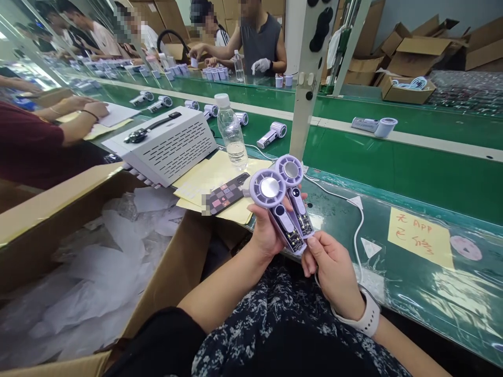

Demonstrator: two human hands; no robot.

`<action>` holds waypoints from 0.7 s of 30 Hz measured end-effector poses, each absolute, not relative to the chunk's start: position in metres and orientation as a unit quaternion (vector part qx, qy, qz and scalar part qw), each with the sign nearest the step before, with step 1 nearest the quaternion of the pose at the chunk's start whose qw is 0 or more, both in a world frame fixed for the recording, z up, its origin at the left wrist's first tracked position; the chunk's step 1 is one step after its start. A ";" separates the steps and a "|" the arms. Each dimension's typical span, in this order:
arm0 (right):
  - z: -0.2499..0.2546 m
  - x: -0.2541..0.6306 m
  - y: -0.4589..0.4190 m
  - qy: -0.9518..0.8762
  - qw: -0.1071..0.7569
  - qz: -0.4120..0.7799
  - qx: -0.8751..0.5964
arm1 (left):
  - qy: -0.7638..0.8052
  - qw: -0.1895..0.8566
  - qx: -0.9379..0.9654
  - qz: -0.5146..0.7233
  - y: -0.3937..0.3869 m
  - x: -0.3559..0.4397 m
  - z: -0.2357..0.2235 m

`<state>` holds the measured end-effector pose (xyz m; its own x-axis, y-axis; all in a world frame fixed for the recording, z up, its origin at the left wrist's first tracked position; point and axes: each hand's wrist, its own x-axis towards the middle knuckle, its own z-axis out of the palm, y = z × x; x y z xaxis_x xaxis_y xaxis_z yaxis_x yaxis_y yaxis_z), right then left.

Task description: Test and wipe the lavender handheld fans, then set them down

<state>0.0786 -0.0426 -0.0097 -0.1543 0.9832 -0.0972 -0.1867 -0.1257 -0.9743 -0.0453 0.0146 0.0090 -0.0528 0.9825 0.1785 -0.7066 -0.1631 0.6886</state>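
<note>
Two lilac handheld fans sit side by side above my lap at the table's near edge. My left hand (266, 230) is closed around the handle of the nearer fan (271, 195), its round head with a silver centre facing up. My right hand (334, 272), with a white watch on the wrist, pinches the lower end of the handles, nearest the second fan (293, 178). A white cable (357, 230) runs along the table just right of my hands.
A cardboard box (47, 209) with white wrappers stands at my left. A white perforated device (165, 141), water bottle (231, 133), phone (226, 195) on yellow sheets, and a yellow note (418, 235) lie on the table. Fans ride the green conveyor (412, 167). Several people work nearby.
</note>
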 end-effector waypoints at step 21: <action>0.020 0.083 0.086 -0.801 0.272 0.051 -0.531 | 0.300 0.684 0.306 0.591 -0.005 -0.107 0.004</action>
<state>0.0831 0.0856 0.0199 -0.2876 0.8784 0.3817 0.8234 0.4303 -0.3699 -0.1072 -0.0054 0.0040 0.1224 0.9913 -0.0492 -0.6245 0.1155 0.7725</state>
